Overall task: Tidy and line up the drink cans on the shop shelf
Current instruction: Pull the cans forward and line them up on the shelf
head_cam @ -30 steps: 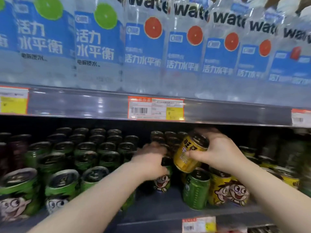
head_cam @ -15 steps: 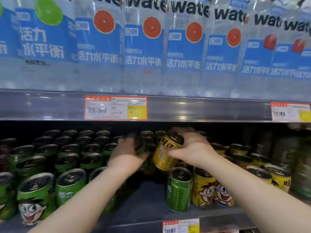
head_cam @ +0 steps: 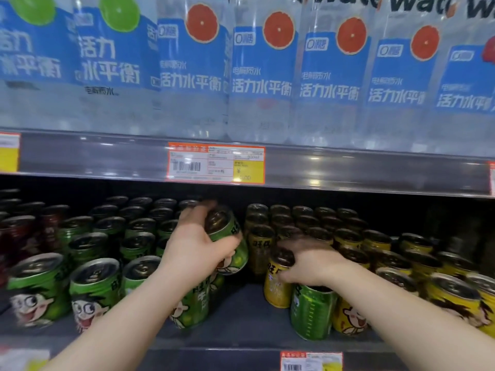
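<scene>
My left hand [head_cam: 197, 246] grips a green can [head_cam: 227, 236] and holds it tilted above the lower shelf [head_cam: 241, 298], between the green rows and the yellow rows. My right hand [head_cam: 308, 259] wraps around the top of a yellow can [head_cam: 277, 286] that stands on the shelf at the left edge of the yellow group. A lone green can [head_cam: 312, 311] stands at the front just below my right wrist. Another green can [head_cam: 191, 306] stands under my left forearm.
Green cans [head_cam: 93, 290] fill the shelf's left part, with dark red cans [head_cam: 21, 234] at the far left. Yellow cans [head_cam: 452, 298] fill the right part. Large water bottles [head_cam: 262, 76] stand on the upper shelf, whose rail carries a price tag [head_cam: 215, 164].
My right hand has brought the yellow can down from mid-air onto the shelf. My left hand has lifted a green can out of the rows. The view shifted left.
</scene>
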A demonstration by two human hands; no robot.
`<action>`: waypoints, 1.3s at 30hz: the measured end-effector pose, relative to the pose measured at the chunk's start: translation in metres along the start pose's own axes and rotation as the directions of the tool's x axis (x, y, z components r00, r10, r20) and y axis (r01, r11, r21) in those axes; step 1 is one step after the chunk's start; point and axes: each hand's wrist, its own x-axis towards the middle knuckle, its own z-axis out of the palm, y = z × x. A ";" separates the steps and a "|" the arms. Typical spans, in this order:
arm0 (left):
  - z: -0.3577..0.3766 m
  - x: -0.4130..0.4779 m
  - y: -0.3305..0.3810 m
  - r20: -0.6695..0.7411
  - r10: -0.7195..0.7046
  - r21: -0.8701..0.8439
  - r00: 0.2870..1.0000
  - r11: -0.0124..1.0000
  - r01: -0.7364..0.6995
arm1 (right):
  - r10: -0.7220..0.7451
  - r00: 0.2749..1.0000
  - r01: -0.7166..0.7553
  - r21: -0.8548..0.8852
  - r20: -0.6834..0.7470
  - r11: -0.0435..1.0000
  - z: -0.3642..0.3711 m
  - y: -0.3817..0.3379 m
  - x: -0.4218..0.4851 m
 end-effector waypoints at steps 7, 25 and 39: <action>-0.003 -0.023 0.001 0.049 0.056 -0.039 0.997 0.998 -0.055 | 0.097 0.995 -0.097 -0.289 -0.016 0.952 -0.005 0.007 -0.040; -0.093 -0.054 -0.025 -0.127 0.040 -0.144 0.991 0.988 -0.058 | -0.093 0.930 0.274 0.502 -0.356 0.820 0.080 -0.070 -0.009; -0.206 -0.021 -0.108 -0.426 -0.112 0.169 0.898 0.965 0.200 | 0.092 0.893 0.228 0.620 -0.440 0.750 0.105 -0.094 -0.022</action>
